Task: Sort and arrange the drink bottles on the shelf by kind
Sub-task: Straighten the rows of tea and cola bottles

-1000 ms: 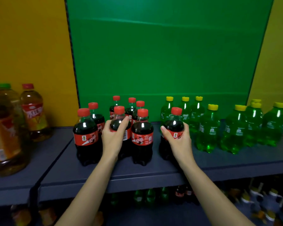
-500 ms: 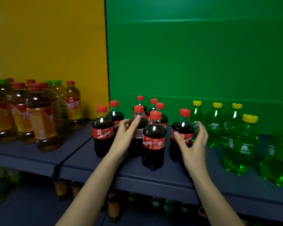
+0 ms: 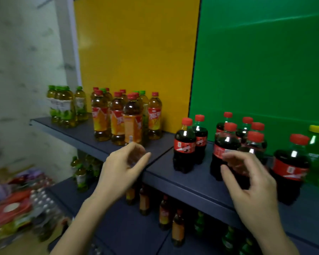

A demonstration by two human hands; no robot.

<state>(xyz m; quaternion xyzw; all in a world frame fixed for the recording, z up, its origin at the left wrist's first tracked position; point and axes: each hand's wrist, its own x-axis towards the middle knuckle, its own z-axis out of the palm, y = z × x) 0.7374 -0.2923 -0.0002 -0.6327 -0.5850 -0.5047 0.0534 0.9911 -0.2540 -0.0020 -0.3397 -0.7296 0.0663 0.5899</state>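
Left hand (image 3: 125,166), right hand (image 3: 247,179): loosely curled, empty. Risk: careless reach into crowded tea bottles (image 3: 133,124) topples neighbours off shelf (image 3: 166,168) edge.

Shop shelving stocked with bottled drinks

The dark upper shelf (image 3: 182,179) carries many identical bottles standing in groups: red-capped cola bottles (image 3: 184,146) just beyond the right hand (image 3: 250,181), amber tea bottles (image 3: 116,122) with red caps and orange labels beyond the left hand (image 3: 123,168), green-capped tea bottles (image 3: 63,107) farther left of it, and a yellow-capped green soda bottle (image 3: 317,148) past the right hand. A lower shelf (image 3: 127,229) beneath both hands holds more bottles (image 3: 164,212). A yellow panel (image 3: 136,52) and a green panel (image 3: 265,61) back the display above the hands, and blurred packaged goods (image 3: 13,205) lie piled low to the left of the left hand, by a pale wall (image 3: 26,52)
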